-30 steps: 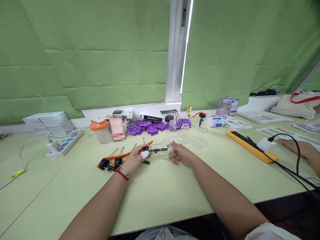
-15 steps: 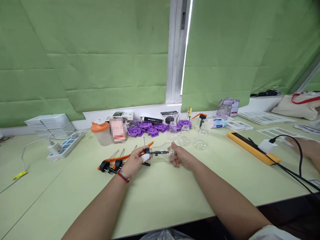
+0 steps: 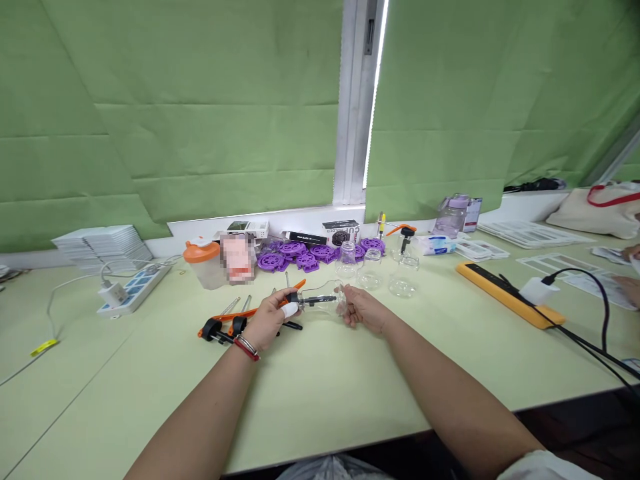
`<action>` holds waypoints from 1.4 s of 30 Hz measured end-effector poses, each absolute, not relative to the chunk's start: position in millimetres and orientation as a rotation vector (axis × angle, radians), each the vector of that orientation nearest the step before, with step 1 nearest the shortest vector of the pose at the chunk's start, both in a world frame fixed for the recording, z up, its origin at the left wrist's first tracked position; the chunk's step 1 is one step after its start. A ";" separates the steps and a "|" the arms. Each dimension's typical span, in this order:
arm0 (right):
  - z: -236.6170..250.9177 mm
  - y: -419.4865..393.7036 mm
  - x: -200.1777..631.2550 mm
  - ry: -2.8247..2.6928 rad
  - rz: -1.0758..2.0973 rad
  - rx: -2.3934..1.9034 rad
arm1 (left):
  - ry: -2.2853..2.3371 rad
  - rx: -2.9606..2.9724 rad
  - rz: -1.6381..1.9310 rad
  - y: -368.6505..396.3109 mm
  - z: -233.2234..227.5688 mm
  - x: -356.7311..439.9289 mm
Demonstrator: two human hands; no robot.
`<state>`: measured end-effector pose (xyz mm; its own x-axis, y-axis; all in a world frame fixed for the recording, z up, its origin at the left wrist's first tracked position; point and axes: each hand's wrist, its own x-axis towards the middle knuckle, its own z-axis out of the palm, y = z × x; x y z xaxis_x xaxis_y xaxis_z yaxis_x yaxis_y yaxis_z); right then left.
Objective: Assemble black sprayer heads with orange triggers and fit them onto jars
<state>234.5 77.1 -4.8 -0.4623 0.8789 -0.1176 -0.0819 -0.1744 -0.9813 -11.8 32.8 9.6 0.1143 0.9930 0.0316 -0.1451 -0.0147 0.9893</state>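
Lying on its side just above the pale green tabletop [image 3: 320, 393], a clear glass bottle [image 3: 327, 301] is gripped at both ends: the left hand [image 3: 270, 319], one fingertip wrapped in white, pinches the black pump head [image 3: 294, 299] at the bottle's neck at 9 o'clock, and the right hand [image 3: 361, 310] curls its fingers round the base at 3 o'clock. More black-and-orange pump heads [image 3: 223, 327] lie at 9 o'clock of the left hand, and three empty glass bottles [image 3: 373, 273] stand upright at 12 o'clock of the right hand.
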 end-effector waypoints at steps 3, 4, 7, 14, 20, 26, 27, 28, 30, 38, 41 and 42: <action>-2.7 74.8 236.6 -1.369 1.758 -0.915 | 1.013 1.138 1.209 33.4 9.9 -11.8; -1.1 73.3 237.6 -1.364 1.763 -0.874 | 1.015 1.126 1.214 33.7 10.0 -11.5; 1.7 70.9 238.2 -1.360 1.749 -0.785 | 1.025 1.101 1.225 33.6 10.7 -10.0; -2.6 74.5 233.3 -1.402 1.690 -0.901 | 0.992 1.081 1.234 31.2 12.6 -8.5; 7.8 67.8 237.2 -1.481 1.612 -0.818 | 0.993 1.098 1.232 32.4 13.1 -10.8; 3.8 70.7 230.9 -1.414 1.651 -0.922 | 0.990 1.163 1.221 33.9 7.2 -8.0; 2.1 71.4 229.7 -1.417 1.647 -0.950 | 0.990 1.161 1.220 33.7 7.0 -7.6; 0.5 71.8 228.9 -1.423 1.640 -0.977 | 0.988 1.156 1.219 33.3 7.4 -7.5; -1.2 71.8 228.4 -1.427 1.641 -1.020 | 0.983 1.147 1.216 32.0 9.7 -7.8; 9.3 63.4 233.5 -1.501 1.625 -0.838 | 0.997 1.192 1.217 30.7 15.6 -11.1; 5.8 66.0 229.8 -1.458 1.643 -0.889 | 1.043 1.299 1.214 31.6 14.3 -11.6; 2.8 67.7 228.1 -1.434 1.653 -0.924 | 1.053 1.331 1.209 31.8 13.9 -11.7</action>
<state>228.1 67.7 2.8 -0.4599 0.8867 -0.0467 -0.0790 -0.0933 -0.9925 -11.7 31.8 13.9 0.1172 0.9868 0.1119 -0.0241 -0.1099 0.9937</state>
